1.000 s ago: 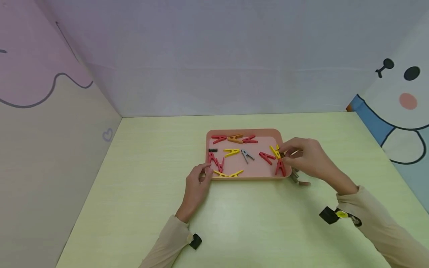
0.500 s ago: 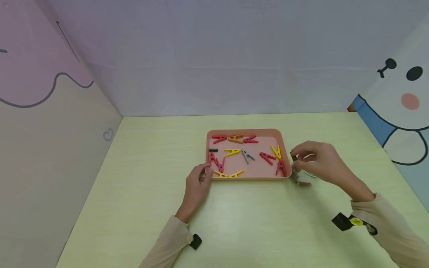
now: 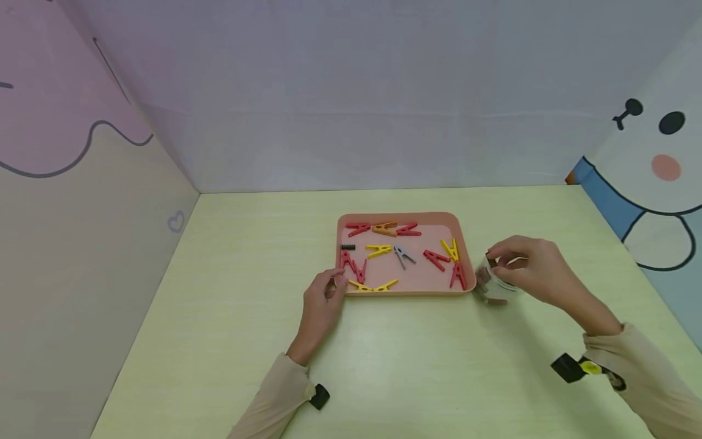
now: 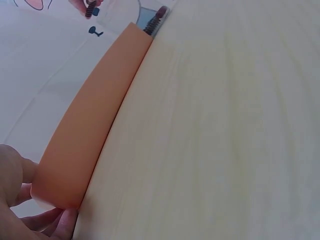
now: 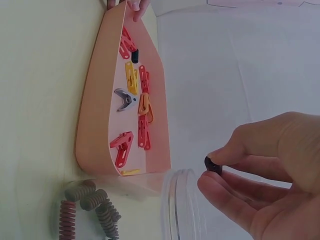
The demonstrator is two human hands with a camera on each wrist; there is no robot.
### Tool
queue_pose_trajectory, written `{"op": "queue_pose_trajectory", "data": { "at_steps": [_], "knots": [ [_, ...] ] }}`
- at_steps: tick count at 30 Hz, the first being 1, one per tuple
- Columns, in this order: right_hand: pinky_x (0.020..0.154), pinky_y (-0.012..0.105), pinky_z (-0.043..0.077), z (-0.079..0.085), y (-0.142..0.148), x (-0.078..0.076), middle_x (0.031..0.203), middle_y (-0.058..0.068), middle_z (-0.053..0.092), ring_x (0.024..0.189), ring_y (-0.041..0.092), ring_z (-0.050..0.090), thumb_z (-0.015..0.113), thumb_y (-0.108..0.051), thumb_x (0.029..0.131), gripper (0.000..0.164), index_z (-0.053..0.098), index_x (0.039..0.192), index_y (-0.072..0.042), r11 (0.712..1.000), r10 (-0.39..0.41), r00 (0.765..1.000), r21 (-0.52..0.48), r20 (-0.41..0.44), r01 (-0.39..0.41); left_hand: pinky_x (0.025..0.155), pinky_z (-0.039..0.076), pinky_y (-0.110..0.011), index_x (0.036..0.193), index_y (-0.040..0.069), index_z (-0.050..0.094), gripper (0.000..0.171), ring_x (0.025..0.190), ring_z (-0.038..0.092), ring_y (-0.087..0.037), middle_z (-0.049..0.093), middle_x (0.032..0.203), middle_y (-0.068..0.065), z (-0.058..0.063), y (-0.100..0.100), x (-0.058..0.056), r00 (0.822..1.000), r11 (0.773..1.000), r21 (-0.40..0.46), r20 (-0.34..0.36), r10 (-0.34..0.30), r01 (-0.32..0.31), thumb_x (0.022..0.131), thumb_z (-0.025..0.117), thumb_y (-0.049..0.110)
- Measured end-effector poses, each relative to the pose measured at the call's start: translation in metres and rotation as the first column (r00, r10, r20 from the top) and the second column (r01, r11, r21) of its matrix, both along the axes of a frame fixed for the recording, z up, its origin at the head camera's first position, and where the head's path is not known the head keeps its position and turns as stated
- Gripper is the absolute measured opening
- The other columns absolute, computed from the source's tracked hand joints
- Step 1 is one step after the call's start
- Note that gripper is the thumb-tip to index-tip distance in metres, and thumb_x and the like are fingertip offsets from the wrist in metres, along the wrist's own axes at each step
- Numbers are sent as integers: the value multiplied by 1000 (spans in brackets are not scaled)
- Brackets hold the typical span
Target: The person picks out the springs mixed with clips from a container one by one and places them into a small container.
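Note:
My left hand (image 3: 322, 308) holds the near left corner of a pink tray (image 3: 417, 278), thumb and fingers at its wall, as the left wrist view shows. Red, yellow, orange and grey clothespins lie in it, such as a red clothespin (image 3: 436, 260), plus one black spring (image 3: 348, 247). Beyond the tray's right side my right hand (image 3: 540, 271) pinches a small dark spring (image 5: 213, 165) between thumb and fingertips. That spring is just above the mouth of a clear jar (image 5: 175, 210). Inside the jar lie several brownish springs (image 5: 67, 220).
The pale wooden table (image 3: 230, 305) runs back to a plain light wall (image 3: 351, 122). Printed side panels stand left and right, the right one with a cartoon face (image 3: 666, 167). The jar stands close against the tray's near right corner.
My right hand has moved right, from the tray's right edge to over the jar, carrying the spring. The left hand stays at the tray's corner, and the clothespins lie as before.

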State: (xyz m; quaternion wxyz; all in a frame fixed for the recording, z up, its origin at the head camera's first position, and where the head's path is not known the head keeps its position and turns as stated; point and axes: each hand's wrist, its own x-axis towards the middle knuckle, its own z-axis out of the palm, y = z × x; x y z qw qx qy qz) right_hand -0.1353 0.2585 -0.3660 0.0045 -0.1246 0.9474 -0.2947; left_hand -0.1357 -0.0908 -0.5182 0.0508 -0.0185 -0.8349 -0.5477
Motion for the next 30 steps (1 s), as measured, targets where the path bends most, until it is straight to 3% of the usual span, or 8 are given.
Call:
{"op": "queue_pose_trajectory", "data": {
  "at_steps": [3,7,16,30],
  "knots": [
    [68,17,52,-2,2,1,99,12,65,77,8,57,71,4,78,20,69,98,1,1000,-2,1000,-2,-16,2,82,53,-32,119,9,62,29,102,57,-16,59,116,-3,0,0,0,1000,1000,-1,2,-3,3,96,56,25],
    [67,11,49,-3,4,2,98,12,66,77,9,58,71,3,78,20,70,97,1,1000,-8,1000,3,-13,8,82,53,-32,119,9,62,29,101,57,-15,59,116,-3,0,-1,1,1000,1000,2,-4,-7,7,96,57,25],
    [69,36,56,-8,11,2,100,18,64,83,28,61,71,3,78,20,68,98,3,999,-28,999,30,39,27,81,53,-32,118,8,62,29,100,57,-15,60,115,-3,2,-1,1,1000,1000,2,-5,-6,6,96,57,25],
    [69,38,56,-16,19,1,99,18,64,82,27,61,69,1,79,19,68,98,3,998,-34,994,48,106,29,81,53,-31,118,8,63,28,99,58,-15,60,115,-4,2,-1,1,1000,1000,13,-12,-8,9,96,57,23]
  ]
}}
